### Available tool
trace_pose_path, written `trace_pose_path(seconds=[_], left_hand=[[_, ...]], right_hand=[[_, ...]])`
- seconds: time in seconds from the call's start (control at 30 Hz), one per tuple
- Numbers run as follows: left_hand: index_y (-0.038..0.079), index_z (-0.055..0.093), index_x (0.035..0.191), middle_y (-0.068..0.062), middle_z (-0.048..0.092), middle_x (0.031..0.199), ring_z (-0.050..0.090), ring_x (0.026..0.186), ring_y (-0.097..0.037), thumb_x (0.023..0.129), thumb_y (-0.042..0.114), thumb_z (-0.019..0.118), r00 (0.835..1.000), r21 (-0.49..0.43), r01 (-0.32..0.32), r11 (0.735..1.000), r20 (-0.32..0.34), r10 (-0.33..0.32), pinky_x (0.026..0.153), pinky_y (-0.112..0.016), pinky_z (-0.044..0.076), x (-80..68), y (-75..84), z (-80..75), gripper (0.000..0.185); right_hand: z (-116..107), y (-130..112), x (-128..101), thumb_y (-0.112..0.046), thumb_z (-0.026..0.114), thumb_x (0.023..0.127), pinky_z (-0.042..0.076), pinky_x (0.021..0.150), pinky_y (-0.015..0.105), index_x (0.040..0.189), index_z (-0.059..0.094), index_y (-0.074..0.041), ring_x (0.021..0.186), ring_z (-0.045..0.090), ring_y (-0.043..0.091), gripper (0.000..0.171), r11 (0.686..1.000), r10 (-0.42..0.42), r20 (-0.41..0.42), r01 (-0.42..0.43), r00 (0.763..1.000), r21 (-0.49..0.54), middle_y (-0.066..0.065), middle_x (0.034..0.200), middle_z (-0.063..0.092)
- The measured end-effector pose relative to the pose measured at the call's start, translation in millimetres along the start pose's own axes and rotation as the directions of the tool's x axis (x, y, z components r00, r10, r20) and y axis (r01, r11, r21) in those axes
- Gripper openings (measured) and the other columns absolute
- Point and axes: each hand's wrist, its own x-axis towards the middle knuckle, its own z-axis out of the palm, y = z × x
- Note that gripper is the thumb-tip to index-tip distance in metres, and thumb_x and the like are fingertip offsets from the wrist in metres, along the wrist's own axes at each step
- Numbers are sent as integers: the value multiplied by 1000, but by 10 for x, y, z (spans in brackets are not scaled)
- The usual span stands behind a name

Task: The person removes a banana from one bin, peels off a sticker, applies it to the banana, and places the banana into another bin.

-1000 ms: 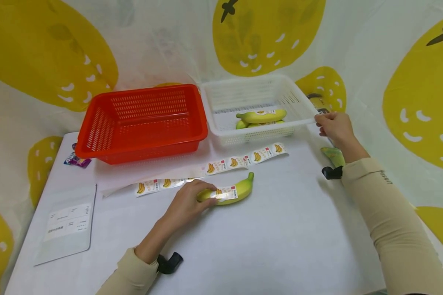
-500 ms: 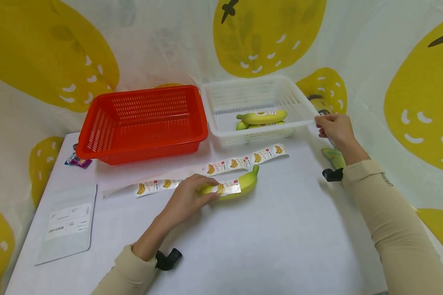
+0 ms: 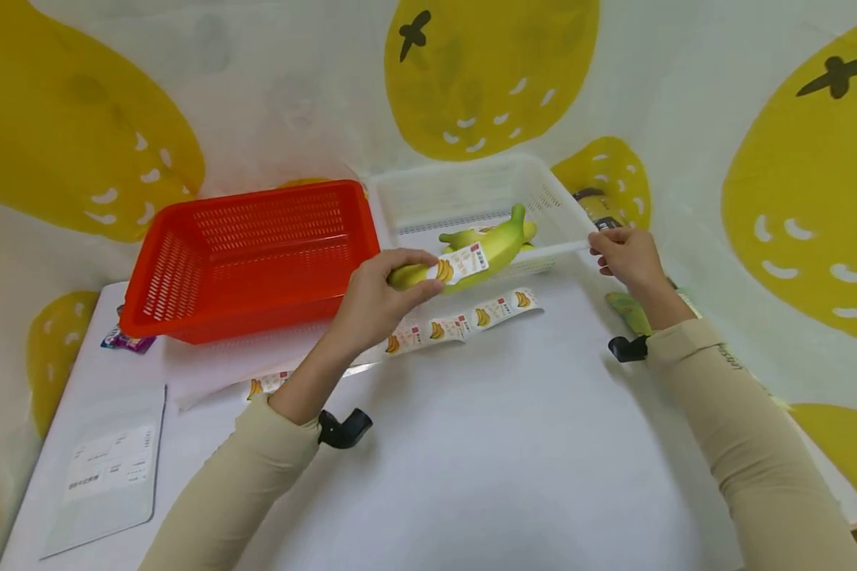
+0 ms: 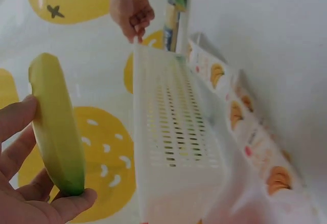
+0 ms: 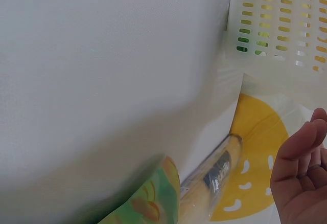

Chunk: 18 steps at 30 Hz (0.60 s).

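Note:
A yellow-green banana [image 3: 496, 247] bearing a white sticker with a banana picture [image 3: 464, 264] is pinched at one end by my left hand [image 3: 389, 297]. In the head view it overlaps the front rim of the white basket [image 3: 436, 186]; the left wrist view shows the banana [image 4: 56, 127] raised beside that basket. My right hand [image 3: 627, 258] grips the basket's front right corner between thumb and fingers. Inside the basket lie other bananas [image 3: 459, 238], partly hidden behind the held one. Curled fingers of the right hand [image 5: 304, 168] show at the edge of the right wrist view.
A red basket [image 3: 257, 317] stands left of the white one. Strips of banana stickers [image 3: 464, 323] lie in front of them. A grey labelled pouch [image 3: 107, 476] lies at left, near a purple packet [image 3: 132, 341]. At right are a green packet [image 3: 627, 312] and a yellow package [image 3: 601, 208].
My left hand has lifted the banana off the table and carried it forward to the white basket's front rim. The right hand keeps its grip on the basket corner.

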Motion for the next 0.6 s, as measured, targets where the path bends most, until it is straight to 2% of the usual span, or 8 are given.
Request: trace_pose_path(seconds=[0.17, 0.3, 0.47, 0.6], left_hand=[[13, 70, 126, -5, 66, 131, 55, 116, -22, 92, 26, 77, 1000, -14, 7, 1000, 15, -7, 95, -36, 50, 453, -48, 9, 37], [12, 70, 126, -6, 68, 131, 56, 121, -23, 92, 27, 77, 997, 16, 82, 996, 8, -82, 105, -37, 48, 729, -181, 30, 38], [14, 71, 125, -6, 66, 134, 54, 128, -24, 92, 26, 77, 986, 52, 159, 986, 36, -161, 108, -39, 46, 895, -328, 94, 36], [14, 71, 125, -5, 67, 135, 54, 130, -24, 92, 24, 78, 985, 91, 152, 984, 65, -158, 112, -39, 43, 948, -390, 158, 36]], right_hand=[[142, -10, -108, -39, 57, 104, 53, 65, 14, 130, 62, 2, 78, 61, 18, 49, 999, -39, -10, 39, 999, 34, -6, 91, 65], [288, -76, -135, -41, 56, 104, 53, 66, 14, 129, 63, 0, 83, 61, 22, 48, 998, -49, 2, 49, 999, 46, 4, 102, 66], [416, -154, -179, -42, 55, 104, 53, 67, 13, 130, 63, -2, 84, 58, 21, 48, 998, -45, 17, 44, 999, 41, 12, 113, 63], [455, -187, -218, -40, 55, 105, 53, 66, 14, 129, 64, -2, 77, 57, 16, 46, 997, -50, 7, 49, 999, 54, 10, 109, 63]])
